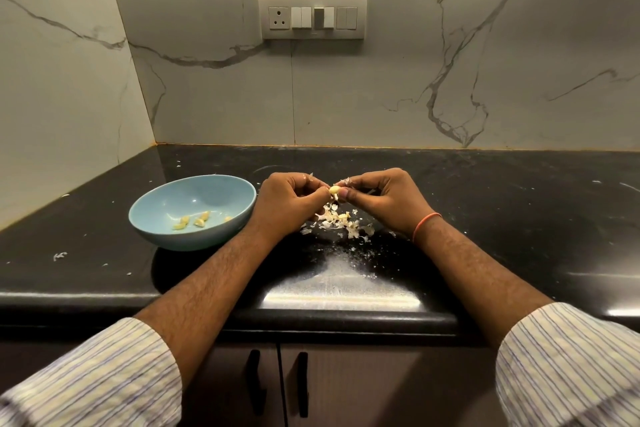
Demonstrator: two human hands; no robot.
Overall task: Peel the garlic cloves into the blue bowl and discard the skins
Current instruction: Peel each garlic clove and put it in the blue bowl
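A glossy black stone countertop (485,218) runs into the corner of the marble-look walls. On it, toward the left, sits a blue bowl (192,211). Just right of the bowl lies a loose heap of papery garlic skins (341,222), with a yellowish clove (343,216) among them. Fine white flakes (346,253) are scattered nearer the front edge, and stray scraps (59,256) dot the far left.

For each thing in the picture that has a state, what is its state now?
garlic clove: mostly peeled, pinched between both hands above the counter.
left hand: pinches the clove.
right hand: pinches the clove.
blue bowl: upright, holds a few peeled cloves.
skins: loose heap on the counter, not discarded.
cabinet doors: closed.
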